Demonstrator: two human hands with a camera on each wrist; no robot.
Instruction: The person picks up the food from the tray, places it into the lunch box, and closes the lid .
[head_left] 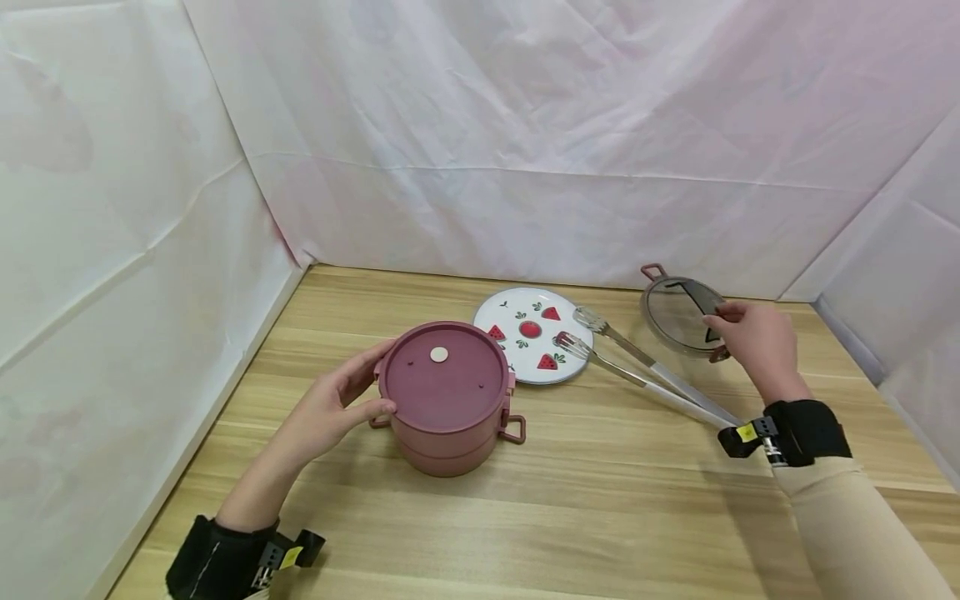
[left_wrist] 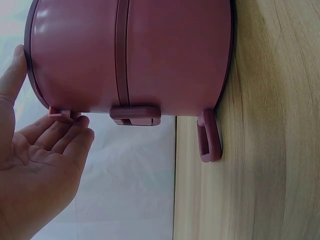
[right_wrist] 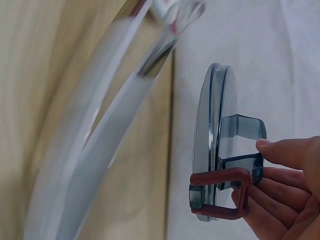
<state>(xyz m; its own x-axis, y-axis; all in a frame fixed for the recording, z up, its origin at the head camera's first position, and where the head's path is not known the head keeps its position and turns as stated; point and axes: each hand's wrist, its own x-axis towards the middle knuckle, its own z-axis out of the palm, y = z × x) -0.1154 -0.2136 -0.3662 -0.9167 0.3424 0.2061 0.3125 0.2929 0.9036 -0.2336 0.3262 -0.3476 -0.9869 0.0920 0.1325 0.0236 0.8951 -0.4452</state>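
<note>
A round maroon lidded pot (head_left: 447, 417) stands upright on the table, with clips and loop handles on its sides and a pale round knob on top. My left hand (head_left: 341, 408) holds it at the upper left: the thumb lies at the lid's rim, the fingers curl behind by a clip (left_wrist: 61, 115). At the back right, my right hand (head_left: 761, 342) pinches the grey see-through handle (right_wrist: 243, 162) of a round clear lid (head_left: 675, 321). A maroon loop (right_wrist: 222, 212) sticks out from that lid's edge in the right wrist view.
A white plate (head_left: 517, 312) with strawberry and watermelon pictures lies behind and right of the pot. Metal tongs (head_left: 660, 375) with fork-like ends reach across its right edge, their handles passing under my right wrist. White cloth walls (head_left: 525, 208) border the wooden table (head_left: 525, 533).
</note>
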